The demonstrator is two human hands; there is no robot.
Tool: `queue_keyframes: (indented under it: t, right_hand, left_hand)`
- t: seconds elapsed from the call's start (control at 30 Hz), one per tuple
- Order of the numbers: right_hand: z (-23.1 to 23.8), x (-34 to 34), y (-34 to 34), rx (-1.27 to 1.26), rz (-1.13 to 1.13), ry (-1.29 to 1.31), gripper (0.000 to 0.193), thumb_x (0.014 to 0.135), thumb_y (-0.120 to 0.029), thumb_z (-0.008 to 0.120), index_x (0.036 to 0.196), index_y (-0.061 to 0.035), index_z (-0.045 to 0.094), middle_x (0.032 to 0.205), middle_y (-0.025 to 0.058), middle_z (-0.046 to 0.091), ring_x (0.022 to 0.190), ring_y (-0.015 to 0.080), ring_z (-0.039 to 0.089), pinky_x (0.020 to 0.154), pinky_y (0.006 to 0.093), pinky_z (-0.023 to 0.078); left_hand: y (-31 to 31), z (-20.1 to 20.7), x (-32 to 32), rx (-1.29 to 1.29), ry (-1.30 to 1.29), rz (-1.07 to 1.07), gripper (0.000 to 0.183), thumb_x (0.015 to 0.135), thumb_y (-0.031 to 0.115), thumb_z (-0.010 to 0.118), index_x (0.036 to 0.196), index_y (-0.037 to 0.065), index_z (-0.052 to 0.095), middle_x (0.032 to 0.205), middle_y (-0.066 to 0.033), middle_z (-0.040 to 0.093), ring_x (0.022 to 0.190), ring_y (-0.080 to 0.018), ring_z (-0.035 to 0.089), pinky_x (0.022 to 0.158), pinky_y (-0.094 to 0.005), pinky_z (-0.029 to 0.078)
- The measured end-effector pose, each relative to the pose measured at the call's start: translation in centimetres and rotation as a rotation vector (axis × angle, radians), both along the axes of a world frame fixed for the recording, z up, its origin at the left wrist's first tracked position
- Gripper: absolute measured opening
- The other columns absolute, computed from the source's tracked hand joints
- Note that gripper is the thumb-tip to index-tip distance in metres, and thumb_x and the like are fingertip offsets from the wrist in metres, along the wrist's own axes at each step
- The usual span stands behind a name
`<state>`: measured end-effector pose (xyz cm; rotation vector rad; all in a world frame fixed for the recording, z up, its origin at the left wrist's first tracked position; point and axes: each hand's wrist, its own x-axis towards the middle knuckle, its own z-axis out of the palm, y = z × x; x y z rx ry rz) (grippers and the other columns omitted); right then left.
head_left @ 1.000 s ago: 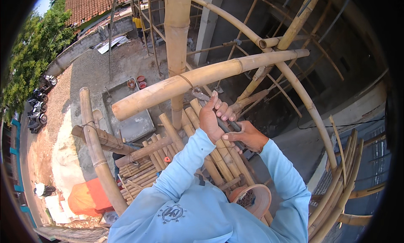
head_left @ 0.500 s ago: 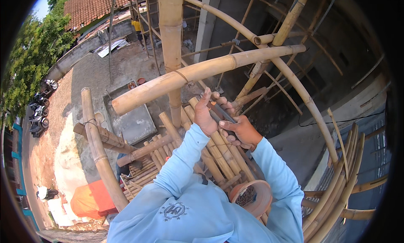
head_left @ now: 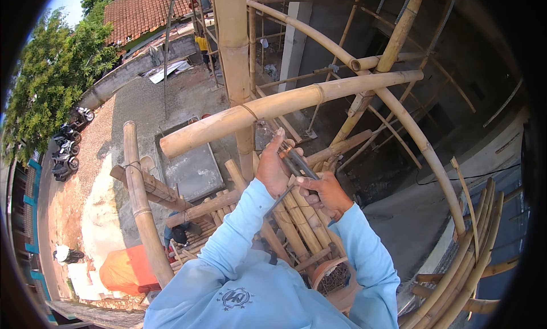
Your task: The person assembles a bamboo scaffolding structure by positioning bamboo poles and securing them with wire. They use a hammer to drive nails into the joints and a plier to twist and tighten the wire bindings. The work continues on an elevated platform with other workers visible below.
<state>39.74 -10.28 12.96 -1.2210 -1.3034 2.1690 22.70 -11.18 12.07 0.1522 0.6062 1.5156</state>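
Both my hands are close together in front of my chest, just below a thick bamboo pole [head_left: 228, 120]. My left hand [head_left: 273, 170] curls around a pincer-like tool with two dark handles [head_left: 301, 162]; its head is partly hidden by the fingers. My right hand [head_left: 327, 192] is closed at the lower end of those handles, thumb on top. From beside the right fingers a thin dark metal rod [head_left: 279, 201] slants down toward my left sleeve; which hand bears it is unclear. An orange-brown bucket [head_left: 348, 295] of short, thin wire-like pieces hangs near my right forearm.
An upright bamboo post [head_left: 235, 61] stands ahead. Bamboo poles [head_left: 302, 215] form a platform below me, with a person [head_left: 181, 229] underneath at left. Curved bamboo [head_left: 419, 135] bounds my right side. The ground lies far below, with motorcycles [head_left: 67, 152] and an orange tarp [head_left: 128, 270].
The view has shifted slightly. My left hand has turned and closed more around the tool, whose dark handles now show plainly, and the thin rod has come into sight below my hands.
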Motion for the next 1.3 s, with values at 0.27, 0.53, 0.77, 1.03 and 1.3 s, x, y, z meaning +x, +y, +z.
queue_keyframes:
  t: [0.27,0.53,0.77,1.03,1.3]
  right_hand:
    - [-1.3,-0.2,-0.9,0.239,0.092,0.044,0.045,0.09,-0.035,0.078,0.11,0.0026,0.063,0.086,0.0132,0.067,0.065,0.016,0.065,0.053,0.0298,0.049]
    - [-2.8,-1.6,0.1,0.376,0.181,-0.156,0.042,0.094,-0.033,0.073,0.113,0.0035,0.064,0.071,0.0088,0.066,0.054,0.0206,0.064,0.048,0.0343,0.049]
    - [-4.5,-1.6,-2.0,-0.202,0.108,0.509,0.057,0.099,-0.055,0.059,0.109,0.0007,0.064,0.069,0.0058,0.064,0.049,0.0129,0.06,0.04,0.0243,0.045]
    - [-4.6,-0.4,-1.9,-0.117,0.175,0.371,0.049,0.103,-0.031,0.06,0.135,0.0049,0.052,0.105,0.018,0.072,0.088,0.0245,0.073,0.067,0.0363,0.062]
    - [-12.9,1.7,-6.4,-0.195,-0.169,0.266,0.035,0.101,-0.019,0.063,0.123,0.0078,0.06,0.101,0.0193,0.073,0.077,0.0254,0.073,0.068,0.0365,0.062]
  left_hand:
    - [1.6,-1.5,-0.6,-0.042,-0.037,0.012,0.044,0.102,0.05,0.057,0.077,0.017,0.043,0.055,0.0037,0.036,0.051,-0.0154,0.039,0.057,-0.0349,0.041]
    - [-0.8,-2.6,-2.4,0.111,0.058,-0.002,0.04,0.099,0.045,0.06,0.112,0.007,0.057,0.102,-0.0173,0.066,0.094,-0.0334,0.067,0.088,-0.052,0.054]
    - [-0.6,-6.0,-5.6,0.491,0.03,-0.179,0.054,0.096,0.031,0.07,0.138,0.005,0.049,0.121,-0.0182,0.065,0.118,-0.0345,0.062,0.103,-0.0523,0.049]
    - [0.8,-3.2,-2.4,-0.138,0.726,0.109,0.034,0.088,0.036,0.082,0.096,0.01,0.062,0.07,0.0024,0.055,0.055,-0.0082,0.052,0.047,-0.0255,0.044]
    - [-3.9,-8.3,-1.2,0.016,1.74,-0.225,0.041,0.092,0.04,0.075,0.113,0.004,0.067,0.092,-0.0111,0.069,0.079,-0.0222,0.067,0.075,-0.0372,0.054]
